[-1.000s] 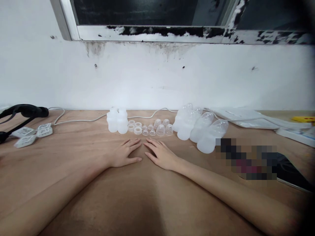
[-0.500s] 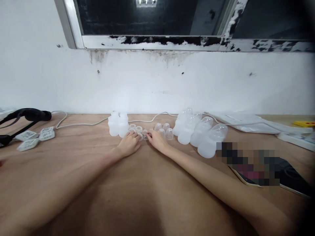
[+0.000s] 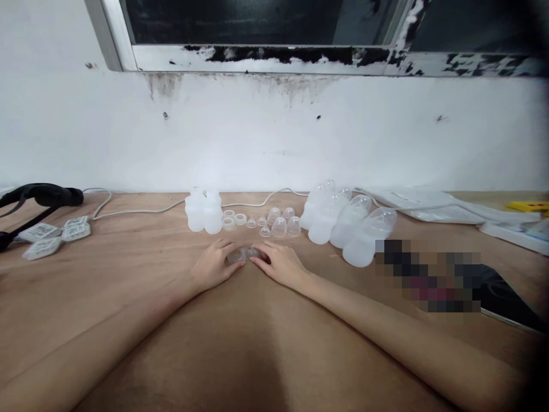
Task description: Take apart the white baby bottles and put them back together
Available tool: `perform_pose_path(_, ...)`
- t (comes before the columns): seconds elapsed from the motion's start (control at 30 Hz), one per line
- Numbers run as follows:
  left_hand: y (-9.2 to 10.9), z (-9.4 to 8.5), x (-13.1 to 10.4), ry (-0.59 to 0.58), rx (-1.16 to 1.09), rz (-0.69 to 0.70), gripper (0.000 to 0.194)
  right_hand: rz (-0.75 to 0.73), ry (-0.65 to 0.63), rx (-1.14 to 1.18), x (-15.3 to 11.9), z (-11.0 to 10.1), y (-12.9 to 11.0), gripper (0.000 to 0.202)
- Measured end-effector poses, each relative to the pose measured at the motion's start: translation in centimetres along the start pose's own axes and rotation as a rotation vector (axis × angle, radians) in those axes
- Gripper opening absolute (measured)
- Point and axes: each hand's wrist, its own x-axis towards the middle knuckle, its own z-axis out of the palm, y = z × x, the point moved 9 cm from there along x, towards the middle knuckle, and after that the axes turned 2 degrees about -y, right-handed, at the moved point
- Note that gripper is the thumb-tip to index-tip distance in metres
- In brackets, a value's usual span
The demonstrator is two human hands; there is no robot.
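Observation:
My left hand (image 3: 218,263) is closed round a clear ring (image 3: 235,256), thumb at its near side. Beside it, my right hand (image 3: 281,263) grips a small clear nipple (image 3: 252,252) between thumb and fingers. The two pieces are side by side, low over the wooden table. Farther back stand several white rings (image 3: 240,219), several small clear nipples (image 3: 265,231) and several clear domed caps (image 3: 278,226). Frosted white bottles (image 3: 204,212) form a group behind my left hand. More frosted bottles with clear caps (image 3: 358,247) stand to the right.
A white cable (image 3: 141,213) runs along the wall. White labelled packets (image 3: 45,247) and a black strapped object (image 3: 55,195) lie at the left. On the right are a plastic bag (image 3: 429,206), a power strip (image 3: 510,236), a yellow object (image 3: 527,206) and a dark, partly pixelated item (image 3: 506,292).
Both hands have drawn back toward me from the row of small parts, bringing a ring and a nipple with them. The view has tilted slightly down.

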Motion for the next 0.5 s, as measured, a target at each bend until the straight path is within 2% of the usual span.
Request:
perform_pose_path(0.1,-1.8,-0.4,0.1,0.066,-0.49,-0.197,0.043,0.015,0.064,0.078,-0.1,-0.7,0.3,0.03)
perform_pose_path(0.17,-2.3,-0.3,0.1,0.097,-0.716,-0.248,0.049,0.015,0.101,0.133,-0.2,-1.0,0.5,0.029)
perform_pose_path(0.4,-2.9,0.5,0.2,0.098,-0.764,-0.278,0.048,0.004,0.089,0.182,-0.3,-0.7,0.5,0.026)
perform_pose_path(0.5,-2.9,0.6,0.2,0.087,-0.77,-0.293,0.048,-0.017,0.128,0.212,-0.3,-1.1,0.4,0.027)
